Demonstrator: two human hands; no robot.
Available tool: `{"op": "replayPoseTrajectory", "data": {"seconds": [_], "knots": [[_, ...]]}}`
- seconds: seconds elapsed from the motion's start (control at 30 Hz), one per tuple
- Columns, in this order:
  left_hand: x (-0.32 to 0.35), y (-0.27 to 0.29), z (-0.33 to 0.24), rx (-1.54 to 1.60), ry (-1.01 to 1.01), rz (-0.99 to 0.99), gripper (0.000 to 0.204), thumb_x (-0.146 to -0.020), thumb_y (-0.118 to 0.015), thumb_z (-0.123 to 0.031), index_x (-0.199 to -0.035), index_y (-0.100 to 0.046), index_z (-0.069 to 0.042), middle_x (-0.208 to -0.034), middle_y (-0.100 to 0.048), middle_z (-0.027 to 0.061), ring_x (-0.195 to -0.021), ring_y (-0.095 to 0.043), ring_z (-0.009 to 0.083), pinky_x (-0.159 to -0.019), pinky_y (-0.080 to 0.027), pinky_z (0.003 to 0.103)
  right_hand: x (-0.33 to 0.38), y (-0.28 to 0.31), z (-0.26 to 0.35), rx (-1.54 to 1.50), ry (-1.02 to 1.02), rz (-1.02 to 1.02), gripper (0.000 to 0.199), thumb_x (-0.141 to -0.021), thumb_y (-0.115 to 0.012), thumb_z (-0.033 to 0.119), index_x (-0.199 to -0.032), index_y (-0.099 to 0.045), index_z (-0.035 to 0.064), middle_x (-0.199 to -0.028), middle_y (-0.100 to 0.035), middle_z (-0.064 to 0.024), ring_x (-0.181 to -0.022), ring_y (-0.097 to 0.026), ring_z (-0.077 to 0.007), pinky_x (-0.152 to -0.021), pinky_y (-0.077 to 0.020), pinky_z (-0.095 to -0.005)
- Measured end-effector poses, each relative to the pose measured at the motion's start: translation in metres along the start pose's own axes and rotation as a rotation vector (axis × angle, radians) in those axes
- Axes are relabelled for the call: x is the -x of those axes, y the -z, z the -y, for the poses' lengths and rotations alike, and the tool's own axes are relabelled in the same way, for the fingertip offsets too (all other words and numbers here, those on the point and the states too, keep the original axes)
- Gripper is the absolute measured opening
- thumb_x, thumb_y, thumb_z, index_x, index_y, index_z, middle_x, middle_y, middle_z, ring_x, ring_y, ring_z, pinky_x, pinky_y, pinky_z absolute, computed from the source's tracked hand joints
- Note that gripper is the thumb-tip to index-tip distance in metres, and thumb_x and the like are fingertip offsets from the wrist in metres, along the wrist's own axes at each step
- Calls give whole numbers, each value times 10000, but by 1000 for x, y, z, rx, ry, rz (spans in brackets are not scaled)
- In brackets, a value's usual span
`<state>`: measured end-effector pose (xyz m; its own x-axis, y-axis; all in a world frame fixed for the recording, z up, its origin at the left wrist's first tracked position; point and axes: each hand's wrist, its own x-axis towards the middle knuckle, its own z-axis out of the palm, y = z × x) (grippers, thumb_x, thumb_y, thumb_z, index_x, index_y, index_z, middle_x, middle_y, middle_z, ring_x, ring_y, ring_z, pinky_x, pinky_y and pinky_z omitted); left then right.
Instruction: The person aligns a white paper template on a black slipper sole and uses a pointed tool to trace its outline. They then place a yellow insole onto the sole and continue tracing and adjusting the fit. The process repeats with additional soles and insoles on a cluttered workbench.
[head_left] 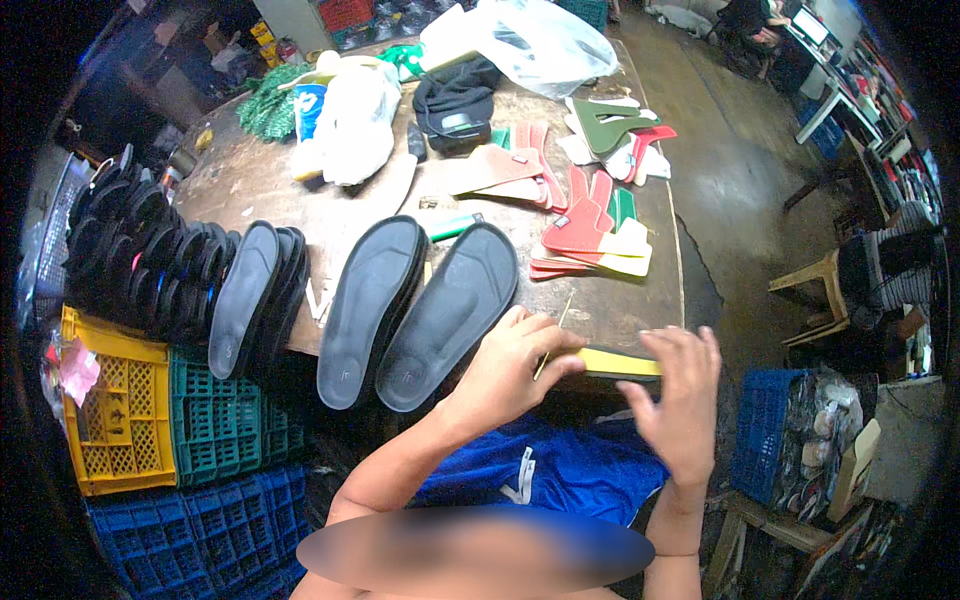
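My left hand is at the table's front edge, its fingers closed on a thin yellow-and-black strip, which looks like a sole seen edge-on. A thin light stick or cord shows beside those fingers. At the strip's other end is my right hand, thumb and fingers apart; whether it touches the strip is hard to tell. Left of my left hand lie two stacks of black shoe soles, one tilted and one beside it. Another black sole stack stands farther left.
Red, green and yellow cut pieces lie on the wooden table. A black cap and white plastic bags are at the back. Many black soles fill the left edge, above yellow and blue crates.
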<state>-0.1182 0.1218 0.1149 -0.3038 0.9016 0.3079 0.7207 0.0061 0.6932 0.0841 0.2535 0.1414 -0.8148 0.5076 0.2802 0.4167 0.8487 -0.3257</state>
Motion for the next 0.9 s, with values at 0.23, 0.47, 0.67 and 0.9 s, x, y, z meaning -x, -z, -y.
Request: {"op": "replayPoseTrajectory", "data": {"seconds": [0.23,0.47,0.67,0.9], "knots": [[-6,-6,23,180,196,-253,87,-946,-715,-70,-976,-710,11,-882,-696,162,-796,-699,260,-729,-547,360,52,1,-91,-386,-101,-22,475,-643,-854,46,-1094,-703,45,-1027,-730,-148,-1089,-679,-376,-1024,-502,-455],[-5,0,26,-262,99,-156,151,-939,-700,-128,-1057,-720,-37,-973,-688,165,-947,-649,366,-861,-529,455,85,69,-121,-559,-130,-534,641,-585,-1015,179,-1100,-656,50,-1006,-713,-105,-926,-678,-244,-829,-551,-374],[-55,75,85,-494,284,-219,296,-931,-741,-234,-1148,-714,-35,-1054,-744,191,-1024,-717,366,-899,-561,471,10,133,-63,-240,357,-39,430,-622,-914,72,-986,-686,49,-931,-663,-116,-783,-632,-255,-698,-498,-349],[-125,138,254,-885,580,-78,504,-764,-885,-366,-1011,-716,40,-971,-744,232,-901,-731,354,-849,-577,452,-40,117,-33,-404,213,-89,412,-639,-749,-58,-1002,-587,53,-881,-683,-140,-783,-704,-295,-768,-562,-352]]}}
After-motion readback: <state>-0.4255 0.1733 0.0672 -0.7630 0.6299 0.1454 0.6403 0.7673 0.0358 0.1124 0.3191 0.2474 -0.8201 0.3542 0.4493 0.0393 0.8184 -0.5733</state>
